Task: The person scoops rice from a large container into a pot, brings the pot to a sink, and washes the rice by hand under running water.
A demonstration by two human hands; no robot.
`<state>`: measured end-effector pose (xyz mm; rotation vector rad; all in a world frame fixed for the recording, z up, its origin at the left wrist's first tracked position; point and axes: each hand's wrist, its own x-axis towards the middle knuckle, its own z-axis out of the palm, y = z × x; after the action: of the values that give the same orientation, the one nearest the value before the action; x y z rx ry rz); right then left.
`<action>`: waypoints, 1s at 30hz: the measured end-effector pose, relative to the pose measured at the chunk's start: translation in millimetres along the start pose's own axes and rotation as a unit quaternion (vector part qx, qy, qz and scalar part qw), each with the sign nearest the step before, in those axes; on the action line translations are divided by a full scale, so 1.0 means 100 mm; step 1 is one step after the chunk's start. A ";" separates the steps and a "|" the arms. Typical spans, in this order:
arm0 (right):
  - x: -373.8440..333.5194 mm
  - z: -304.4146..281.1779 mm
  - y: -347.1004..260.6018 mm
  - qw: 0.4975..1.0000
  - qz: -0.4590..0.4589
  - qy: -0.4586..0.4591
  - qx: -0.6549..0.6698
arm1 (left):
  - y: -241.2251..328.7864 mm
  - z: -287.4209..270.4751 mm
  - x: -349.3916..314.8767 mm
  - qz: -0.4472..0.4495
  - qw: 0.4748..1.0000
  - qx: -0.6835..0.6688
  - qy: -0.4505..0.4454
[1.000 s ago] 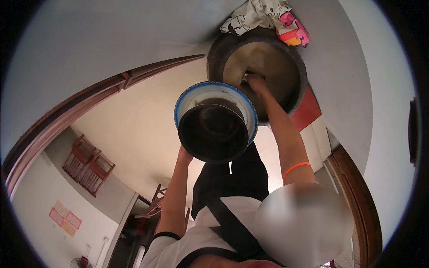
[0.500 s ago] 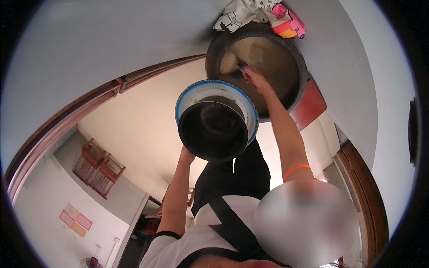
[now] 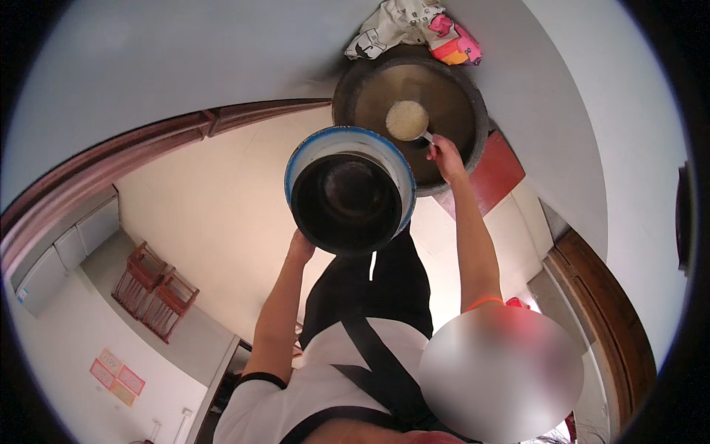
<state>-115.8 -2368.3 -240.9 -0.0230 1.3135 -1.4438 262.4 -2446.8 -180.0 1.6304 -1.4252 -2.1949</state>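
Note:
My right hand (image 3: 446, 157) is closed round the handle of a round scoop (image 3: 427, 136). Pale grains that look like rice (image 3: 407, 120) fill the scoop, which is held level over a large dark round vat (image 3: 481, 122). The vat's brownish inside shows around it. Close by on the left, my left hand (image 3: 301, 246) supports a white enamel basin with a blue rim (image 3: 314, 140). A dark round pot (image 3: 346, 196) sits in this basin, its inside bare. Basin and pot hide most of the left fingers.
A printed white bag (image 3: 396, 28) and a pink and orange packet (image 3: 455, 44) lie at the vat's far rim, against the wall. A red board (image 3: 497, 174) sticks out beside the vat. Wooden chairs (image 3: 154, 288) stand at the left wall.
My right hand has lifted the scoop, now heaped with grains, and drawn it right and nearer. The basin and pot remain in my left hand. The whole view has shifted slightly.

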 end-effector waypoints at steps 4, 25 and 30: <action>-0.45 -0.07 -0.18 0.998 -0.043 0.012 0.047 | -0.20 -0.15 0.05 -0.037 0.987 -0.157 -0.006; -2.01 1.93 -0.76 0.583 -0.242 -0.124 -0.766 | -0.14 -0.15 0.03 -0.133 0.955 -0.265 0.019; -2.08 2.31 -0.27 0.357 -0.232 -0.173 -0.888 | -0.15 -0.14 0.03 -0.127 0.957 -0.259 0.035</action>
<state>90.6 -2385.1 -7.5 -2.1204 1.8544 0.4281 278.2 -2448.6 -192.6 1.7295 -0.5654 -2.3340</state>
